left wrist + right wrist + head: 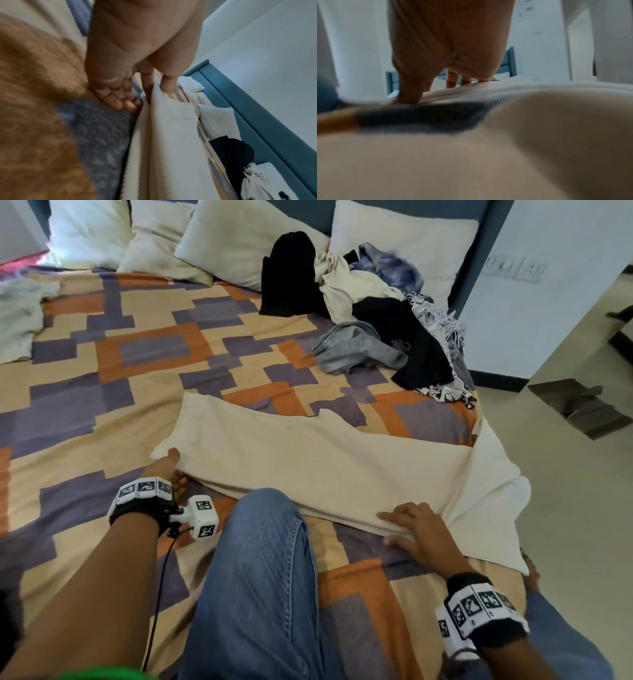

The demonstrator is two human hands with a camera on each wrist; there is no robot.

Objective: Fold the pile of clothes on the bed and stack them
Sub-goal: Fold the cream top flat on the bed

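A long cream garment (308, 460) lies flat across the patterned bedspread (120, 364) in front of me. My left hand (171, 460) pinches its left end; the left wrist view has the thumb on top of the cream garment (171, 135) and a finger under it, left hand (154, 86). My right hand (411, 529) holds the near edge toward the right end, fingers on top, thumb at the edge. The right wrist view shows my right hand (436, 83) on the ribbed cream garment (505, 89). An unfolded pile of clothes (376, 313) sits at the back right.
Several pillows (239, 237) lean on the blue headboard. A whitish cloth (17, 316) lies at the bed's left edge. My knee in jeans (260, 559) rests on the bed between my arms. The floor (565, 508) and a dark object (579, 409) lie beyond the bed's right edge.
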